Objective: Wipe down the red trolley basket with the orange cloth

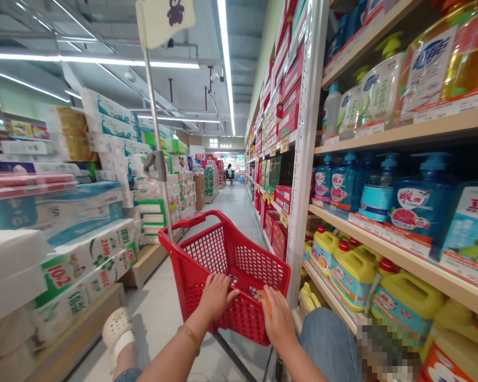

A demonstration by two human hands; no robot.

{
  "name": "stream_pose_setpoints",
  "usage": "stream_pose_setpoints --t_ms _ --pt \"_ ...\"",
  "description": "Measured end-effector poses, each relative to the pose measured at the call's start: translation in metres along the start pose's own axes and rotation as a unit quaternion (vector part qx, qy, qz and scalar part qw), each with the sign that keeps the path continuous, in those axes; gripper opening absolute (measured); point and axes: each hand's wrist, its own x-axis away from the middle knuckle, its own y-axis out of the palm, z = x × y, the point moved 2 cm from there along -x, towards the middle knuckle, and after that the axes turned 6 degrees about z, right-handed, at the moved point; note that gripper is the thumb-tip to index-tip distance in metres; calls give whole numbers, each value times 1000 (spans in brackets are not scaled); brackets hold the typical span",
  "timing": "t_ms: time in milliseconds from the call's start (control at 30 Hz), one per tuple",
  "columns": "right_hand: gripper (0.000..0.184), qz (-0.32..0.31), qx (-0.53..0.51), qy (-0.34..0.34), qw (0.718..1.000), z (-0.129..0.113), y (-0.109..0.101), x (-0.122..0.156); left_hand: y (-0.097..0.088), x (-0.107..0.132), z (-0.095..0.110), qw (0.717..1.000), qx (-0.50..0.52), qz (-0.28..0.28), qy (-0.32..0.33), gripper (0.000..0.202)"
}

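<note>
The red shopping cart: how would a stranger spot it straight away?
Find the aisle between paper packs and bottle shelves. At the near end, by the hands, stands the red shopping cart. Unlike the red boxes beyond, it carries a tall pole with a pale, bear-printed flag.

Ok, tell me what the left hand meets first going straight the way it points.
The left hand would probably first meet the red basket's far perforated wall, across the basket's opening, though depth is unclear.
</note>
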Motion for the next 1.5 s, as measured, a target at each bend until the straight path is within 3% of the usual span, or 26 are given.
stream_pose_setpoints --t_ms 133,267,367,467,600,700,800,867,967,1067,1167,1333,1400,1500 --pt "40 25 37 37 998 11 6 -11 -2 -2 -9 997 -59 19 -52 34" --pt "41 26 44 32 998 -15 22 -21 1 -3 8 994 -73 31 -75 33" --pt "41 13 25 -15 999 -23 23 -25 -8 -4 2 996 -62 11 -55 36" --pt "42 6 15 -33 999 -4 19 -27 -27 -5 -22 992 -95 24 -80 39" --pt "43 38 33 35 998 16 24 -31 -37 -5 -34 984 -135 44 -107 36" --pt "45 44 29 63 997 -3 40 -35 -32 -4 -20 977 -156 47 -135 37" --pt "44 10 -6 9 1000 -36 53 -41 -31 -1 -11 981 -146 38 -120 37" --pt "45 -19 -26 -37 999 -47 54 -44 -39 2 -16 987 -127 30 -94 38" --pt "45 -46 -40 -71 996 -39 51 -50 -57 7 -32 987 -125 49 -90 39" --pt "44 -30 -30 -24 999 -26 53 -58 -67 7 -39 984 -138 65 -93 39" --pt "42 -19 -31 44 998 -34 64 -62 -64 5 -27 983 -142 56 -99 37" --pt "44 -58 -117 -26 991 -57 70 -65 -64 5 -1 993 -97 39 -61 32" --pt "43 -70 -131 -18 989 -47 66 -70 -79 6 -2 992 -80 76 -54 29" --pt "41 -72 -119 40 989 -22 62 -79 -113 12 -21 957 -98 245 -120 41"
